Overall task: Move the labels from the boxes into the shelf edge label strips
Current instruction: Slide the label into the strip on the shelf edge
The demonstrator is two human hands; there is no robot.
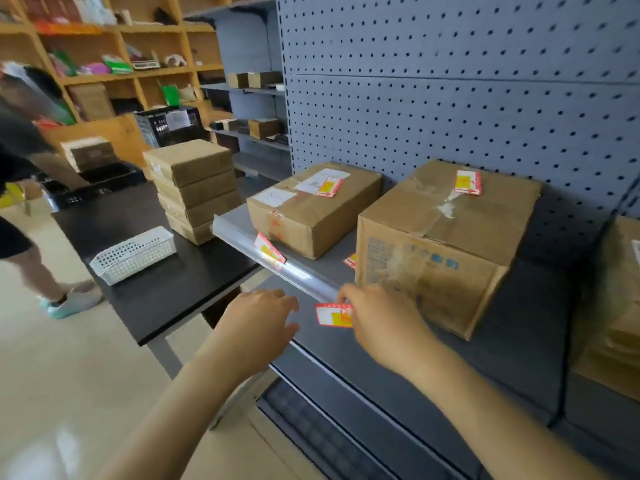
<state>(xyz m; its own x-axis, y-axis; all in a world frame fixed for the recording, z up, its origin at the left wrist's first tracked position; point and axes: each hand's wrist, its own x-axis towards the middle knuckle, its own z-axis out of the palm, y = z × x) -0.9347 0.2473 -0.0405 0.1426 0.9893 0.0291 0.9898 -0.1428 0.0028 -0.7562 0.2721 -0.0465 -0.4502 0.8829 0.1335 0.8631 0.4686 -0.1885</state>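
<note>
two boxes (313, 206), five labels (334, 315), one strip (277, 265).

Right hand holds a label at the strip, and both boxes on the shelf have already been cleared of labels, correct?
Not quite. The head view shows the right hand holding a label at the strip, but both boxes still carry labels: left box, right box.

Right hand (377, 318) covers label (332, 316) edge; print perhaps blurred.

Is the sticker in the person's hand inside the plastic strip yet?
Not yet. The right hand pinches the label below the clear strip's end, in front of the shelf edge.
</note>
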